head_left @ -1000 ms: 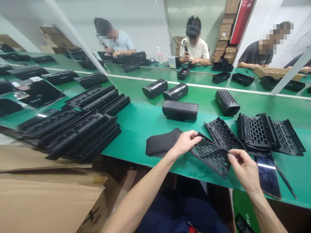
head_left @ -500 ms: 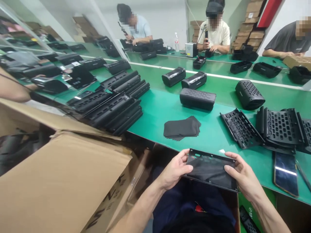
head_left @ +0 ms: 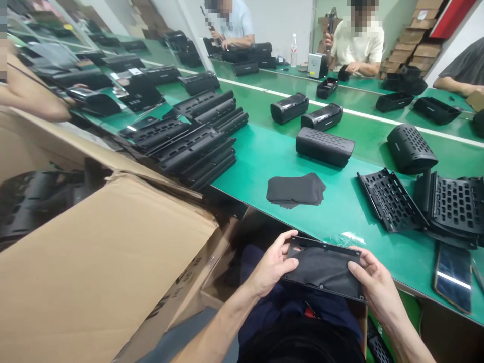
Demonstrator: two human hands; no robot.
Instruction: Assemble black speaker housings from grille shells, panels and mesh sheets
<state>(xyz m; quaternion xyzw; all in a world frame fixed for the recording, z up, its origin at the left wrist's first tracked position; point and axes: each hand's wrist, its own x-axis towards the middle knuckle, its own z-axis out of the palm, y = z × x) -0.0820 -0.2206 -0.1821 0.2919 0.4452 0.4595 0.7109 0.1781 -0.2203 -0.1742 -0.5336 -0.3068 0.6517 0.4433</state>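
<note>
2 hands, left hand (head_left: 270, 267), right hand (head_left: 372, 285), pinch cloth-lined panel (head_left: 325, 269) ends, below table edge (head_left: 340, 241).

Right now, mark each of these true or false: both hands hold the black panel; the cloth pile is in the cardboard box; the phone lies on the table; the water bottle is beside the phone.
1. Both hands hold the black panel: true. The left hand and right hand grip the black panel at its ends.
2. False. The cloth pile lies on the green table, not in the cardboard box.
3. True: the phone lies on the table.
4. False. The water bottle stands far across the table.
</note>
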